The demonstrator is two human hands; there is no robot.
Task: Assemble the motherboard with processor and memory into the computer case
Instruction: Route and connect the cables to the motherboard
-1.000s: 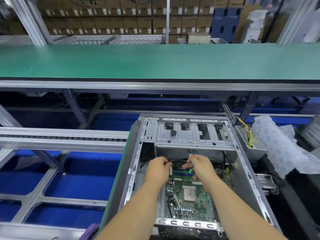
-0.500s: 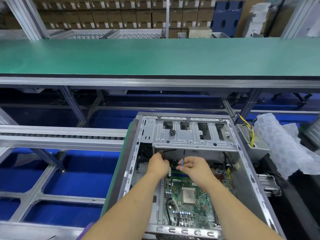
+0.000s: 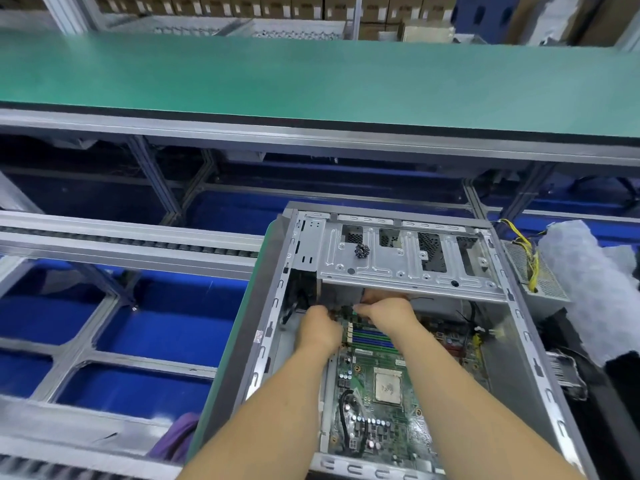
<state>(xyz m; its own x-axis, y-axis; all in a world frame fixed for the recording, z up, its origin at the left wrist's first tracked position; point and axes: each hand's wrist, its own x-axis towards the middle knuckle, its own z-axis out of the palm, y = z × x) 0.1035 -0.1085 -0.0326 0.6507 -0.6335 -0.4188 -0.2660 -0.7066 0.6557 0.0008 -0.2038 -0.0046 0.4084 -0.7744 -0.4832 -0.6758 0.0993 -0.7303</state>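
The open grey computer case [image 3: 273, 327] lies on its side in front of me. The green motherboard [image 3: 384, 431] sits inside it, with the square processor [image 3: 388, 386] in its socket and blue and green memory slots [image 3: 372, 336] beyond. Both hands are at the board's far edge, under the drive-bay bracket [image 3: 398, 268]. My right hand [image 3: 389, 313] pinches a small dark connector [image 3: 346, 309]. My left hand [image 3: 320, 329] is curled right beside it, its fingertips hidden.
A clump of screws [image 3: 362, 251] rests on the bracket. Right of the case are a power supply with yellow wires [image 3: 535, 275], bubble wrap [image 3: 588, 282] and a finned heatsink [image 3: 564, 375]. A green conveyor [image 3: 311, 81] runs behind, a roller rail [image 3: 121, 239] at left.
Both hands have moved farther in and left, from above the memory slots to the board's far corner under the bracket. My view has tilted down.
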